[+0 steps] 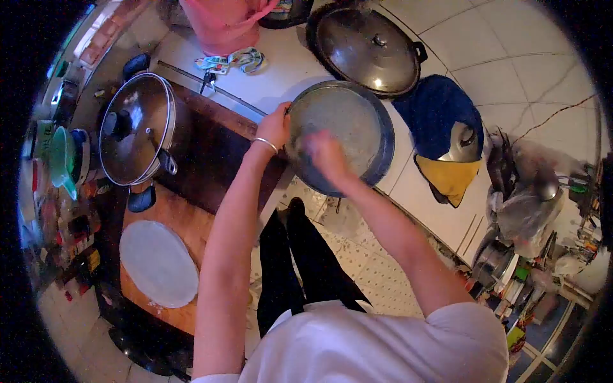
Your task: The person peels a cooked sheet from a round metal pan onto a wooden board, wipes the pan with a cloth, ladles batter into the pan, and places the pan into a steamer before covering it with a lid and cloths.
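A round, dark-rimmed pan [387, 137] with a greyish inner surface sits at the edge of the white counter. My left hand [277, 127], a bracelet at its wrist, is closed on the pan's left rim. Inside the pan, my right hand [325, 155] is over the left part of the bottom, smeared by motion. Its fingers cannot be made out, nor whether anything is in them.
A lidded pot [137, 127] stands at left, above a round white disc [159, 263] on a wooden board. Behind the pan lies a dark oval lid [364, 48]. A blue and yellow cloth [440, 121] lies right, a pink bag [223, 25] at the back.
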`<move>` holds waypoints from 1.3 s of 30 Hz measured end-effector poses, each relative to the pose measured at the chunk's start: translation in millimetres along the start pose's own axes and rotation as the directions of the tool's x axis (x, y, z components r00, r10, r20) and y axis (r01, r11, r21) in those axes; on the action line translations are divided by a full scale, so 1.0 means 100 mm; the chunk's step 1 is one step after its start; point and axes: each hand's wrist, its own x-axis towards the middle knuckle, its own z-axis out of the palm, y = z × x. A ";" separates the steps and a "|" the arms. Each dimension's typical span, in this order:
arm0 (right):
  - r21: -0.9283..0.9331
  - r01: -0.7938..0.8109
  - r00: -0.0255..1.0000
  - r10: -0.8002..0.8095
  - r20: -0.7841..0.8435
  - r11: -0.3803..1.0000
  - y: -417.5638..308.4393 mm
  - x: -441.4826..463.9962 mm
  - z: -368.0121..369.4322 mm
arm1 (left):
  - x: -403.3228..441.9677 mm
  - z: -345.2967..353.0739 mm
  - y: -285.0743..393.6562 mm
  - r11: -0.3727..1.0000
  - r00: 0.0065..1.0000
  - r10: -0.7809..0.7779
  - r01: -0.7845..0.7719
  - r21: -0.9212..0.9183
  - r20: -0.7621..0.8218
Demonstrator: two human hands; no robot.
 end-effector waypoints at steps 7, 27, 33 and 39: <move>0.542 -0.231 0.956 0.293 -0.029 0.808 0.36 0.60 -0.31 | 0.11 -0.04 -0.05 0.998 0.998 -0.021 0.017 0.062 0.065; 0.483 -0.185 0.982 0.140 0.129 0.856 -0.14 0.22 -0.26 | 0.30 -0.32 -0.12 0.931 0.943 -0.282 0.224 -0.288 -0.177; 0.143 -0.406 0.888 0.427 -0.169 0.902 0.47 0.57 -0.23 | -0.74 -0.10 0.11 0.986 0.924 -0.165 0.142 -0.091 -0.346; 0.356 0.212 0.965 -0.253 0.073 0.910 -0.10 -0.20 0.11 | -0.70 -0.11 0.09 0.980 0.888 -0.195 0.186 -0.063 -0.417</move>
